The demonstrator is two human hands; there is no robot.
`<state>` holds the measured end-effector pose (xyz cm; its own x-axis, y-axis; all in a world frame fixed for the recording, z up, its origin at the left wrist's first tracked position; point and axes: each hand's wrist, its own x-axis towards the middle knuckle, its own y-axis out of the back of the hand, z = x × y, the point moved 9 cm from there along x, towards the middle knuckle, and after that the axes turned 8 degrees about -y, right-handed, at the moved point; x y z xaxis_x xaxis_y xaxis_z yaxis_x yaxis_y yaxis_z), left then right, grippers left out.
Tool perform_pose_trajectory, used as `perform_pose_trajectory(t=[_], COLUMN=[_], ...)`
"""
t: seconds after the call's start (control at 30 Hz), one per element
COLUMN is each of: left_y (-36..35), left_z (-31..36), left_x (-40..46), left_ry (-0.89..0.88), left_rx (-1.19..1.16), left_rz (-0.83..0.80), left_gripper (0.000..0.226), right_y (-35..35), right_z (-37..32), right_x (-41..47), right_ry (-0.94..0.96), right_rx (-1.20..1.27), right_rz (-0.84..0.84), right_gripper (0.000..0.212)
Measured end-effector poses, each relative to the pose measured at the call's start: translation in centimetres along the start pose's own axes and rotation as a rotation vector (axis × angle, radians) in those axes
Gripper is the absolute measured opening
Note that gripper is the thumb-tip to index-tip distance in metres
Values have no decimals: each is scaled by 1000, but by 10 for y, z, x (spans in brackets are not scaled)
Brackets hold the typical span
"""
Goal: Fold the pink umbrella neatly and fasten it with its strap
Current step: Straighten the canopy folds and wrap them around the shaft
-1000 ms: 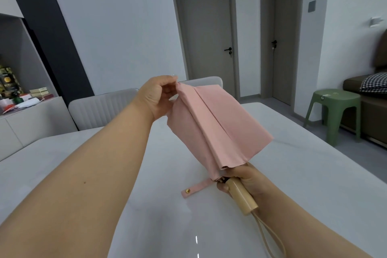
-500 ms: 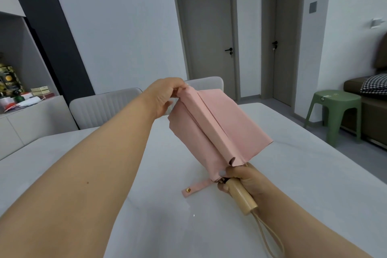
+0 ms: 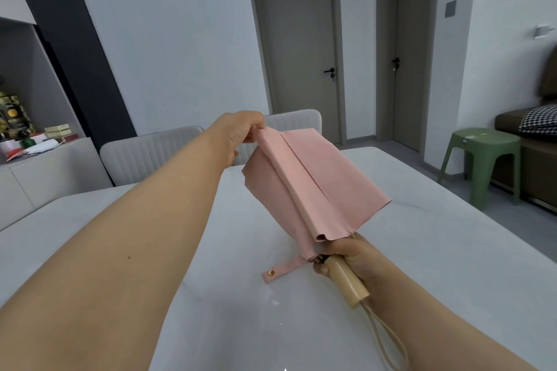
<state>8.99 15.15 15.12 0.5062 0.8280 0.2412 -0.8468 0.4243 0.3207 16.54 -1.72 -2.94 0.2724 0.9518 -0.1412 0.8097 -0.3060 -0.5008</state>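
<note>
Umbrella (image 3: 313, 187), centre frame: my left hand (image 3: 238, 135) pinches a pleat tip, right hand (image 3: 352, 256) grips the handle (image 3: 346, 280) (strap (image 3: 281, 269) dangling), so a slip could unfold the panels.

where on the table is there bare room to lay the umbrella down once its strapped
Bare tabletop lies right of the pink umbrella, out to the far right edge, and also near, between the two forearms, below the hanging strap. The far left corner beside the chairs looks bare too. It is crowded only mid-table, where the left hand and right hand hold the umbrella.
</note>
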Motion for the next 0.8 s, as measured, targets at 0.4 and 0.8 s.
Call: perform_pose_trajectory(t=[0.4,0.8], left_y=[-15,-24], left_z=[17,-40], left_x=[-2,-9], left_ry=[-172,-27], left_rx=[506,130], left_rz=[-41,-96], left_gripper=[56,33], right_y=[9,5], right_z=[1,2], right_x=[6,8], right_ry=[8,-58], right_rx=[53,191], right_rz=[30,-49], right_gripper=[29,20])
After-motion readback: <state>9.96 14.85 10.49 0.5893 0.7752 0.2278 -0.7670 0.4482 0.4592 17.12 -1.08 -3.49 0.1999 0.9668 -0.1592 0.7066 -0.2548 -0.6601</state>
